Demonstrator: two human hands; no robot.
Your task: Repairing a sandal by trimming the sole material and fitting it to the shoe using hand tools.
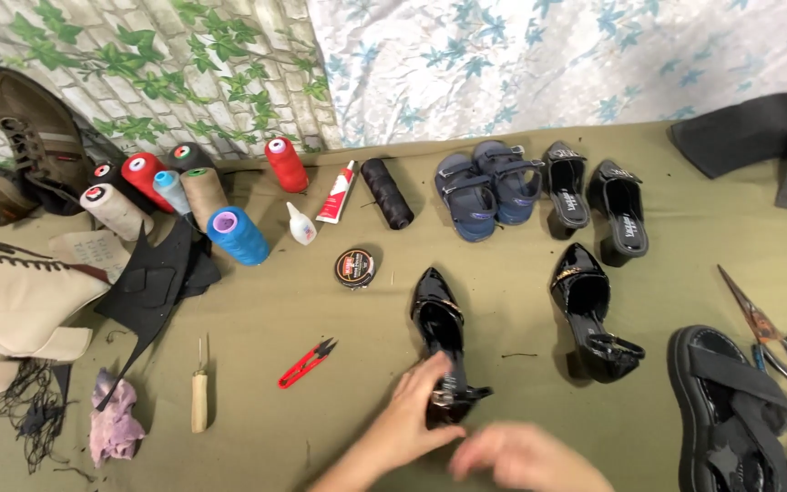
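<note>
Gripping the heel end of a glossy black pointed shoe (439, 342), the left hand (412, 415) pins it to the olive cloth (302, 301), toe aimed away, long axis near-far. Right hand (521, 456) hovers blurred beside it; grip unreadable. Leafy backdrop (166, 64) behind. Shut polish tin (355, 268) nearby.

Two bare hands — left hand (412, 410), right hand (521, 456) — no sleeves, rings or gloves visible.
</note>
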